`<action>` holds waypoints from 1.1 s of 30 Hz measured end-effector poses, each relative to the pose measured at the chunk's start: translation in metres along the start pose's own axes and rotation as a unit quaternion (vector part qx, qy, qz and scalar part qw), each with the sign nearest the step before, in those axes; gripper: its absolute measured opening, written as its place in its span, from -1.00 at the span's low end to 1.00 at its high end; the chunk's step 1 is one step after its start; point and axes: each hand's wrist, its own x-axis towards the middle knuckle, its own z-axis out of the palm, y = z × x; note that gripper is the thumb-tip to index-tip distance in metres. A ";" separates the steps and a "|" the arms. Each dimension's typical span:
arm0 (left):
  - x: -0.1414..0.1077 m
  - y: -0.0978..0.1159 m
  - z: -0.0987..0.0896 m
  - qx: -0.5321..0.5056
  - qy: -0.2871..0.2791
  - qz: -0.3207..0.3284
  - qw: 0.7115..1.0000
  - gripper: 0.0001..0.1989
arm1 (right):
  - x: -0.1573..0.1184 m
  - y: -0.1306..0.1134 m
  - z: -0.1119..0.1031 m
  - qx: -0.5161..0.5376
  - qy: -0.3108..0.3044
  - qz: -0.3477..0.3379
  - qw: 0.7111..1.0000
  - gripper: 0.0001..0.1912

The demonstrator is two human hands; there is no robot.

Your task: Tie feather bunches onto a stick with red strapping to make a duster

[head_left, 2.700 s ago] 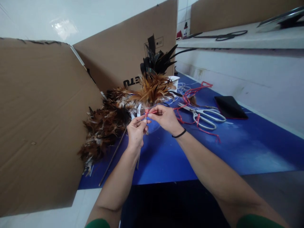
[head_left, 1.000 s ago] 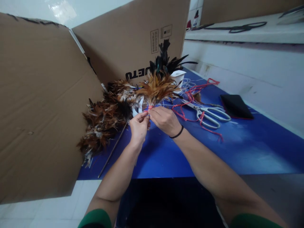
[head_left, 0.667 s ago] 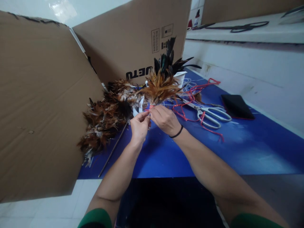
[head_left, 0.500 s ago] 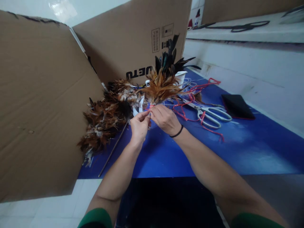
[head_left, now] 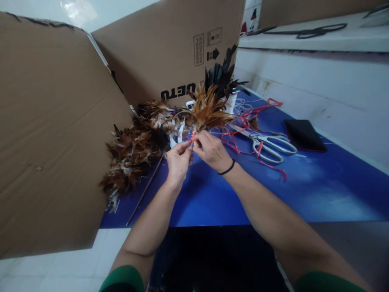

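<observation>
A feather duster head (head_left: 212,107), brown below with long dark feathers at its top, points up and away from me. Pink-red string (head_left: 193,134) is wound around its narrow lower end. Below the winding, my left hand (head_left: 178,161) pinches the thin stem between thumb and fingers. My right hand (head_left: 212,151), with a black band at the wrist, is closed right beside it, its fingertips at the string. The fingers hide most of the stem and the string's end.
Brown feather bundles (head_left: 130,150) and a thin stick (head_left: 145,190) lie left on the blue table (head_left: 219,202). To the right are scissors (head_left: 270,147), loose red string (head_left: 234,142) and a black flat object (head_left: 304,134). Cardboard panels (head_left: 51,134) stand left and behind.
The feather head has turned slightly, its dark tips swinging right. My right hand's fingers have shifted at the string, while my left hand has stayed in place.
</observation>
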 end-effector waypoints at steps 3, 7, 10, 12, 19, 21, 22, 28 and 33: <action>0.001 -0.001 -0.001 0.003 -0.002 0.010 1.000 -0.71 | 0.001 -0.002 -0.001 0.054 0.001 0.040 0.998 -0.87; 0.002 0.000 -0.002 -0.007 -0.003 0.019 1.000 -0.74 | 0.003 -0.006 -0.003 0.142 0.010 0.131 0.981 -0.89; 0.001 0.001 -0.002 -0.007 -0.002 0.020 1.000 -0.72 | 0.005 -0.007 -0.005 0.183 0.008 0.172 0.968 -0.91; 0.000 0.002 -0.002 -0.007 -0.004 0.019 1.000 -0.72 | 0.005 -0.006 -0.005 0.196 0.004 0.191 0.962 -0.92; 0.000 0.005 -0.002 -0.025 -0.008 0.014 1.000 -0.72 | 0.005 -0.001 -0.003 0.363 -0.006 0.294 0.884 -0.87; 0.000 0.007 -0.002 -0.027 -0.004 0.015 1.000 -0.73 | 0.007 -0.001 -0.004 0.415 -0.009 0.312 0.855 -0.85; 0.000 0.007 -0.002 -0.027 -0.002 0.015 1.000 -0.72 | 0.008 -0.002 -0.004 0.433 -0.007 0.320 0.842 -0.84; 0.000 0.008 -0.002 -0.020 -0.002 0.012 1.000 -0.72 | 0.008 -0.005 -0.004 0.400 0.008 0.337 0.852 -0.85; 0.000 0.004 -0.001 -0.007 0.001 0.019 1.000 -0.72 | 0.007 -0.008 -0.008 0.205 0.009 0.199 0.958 -0.93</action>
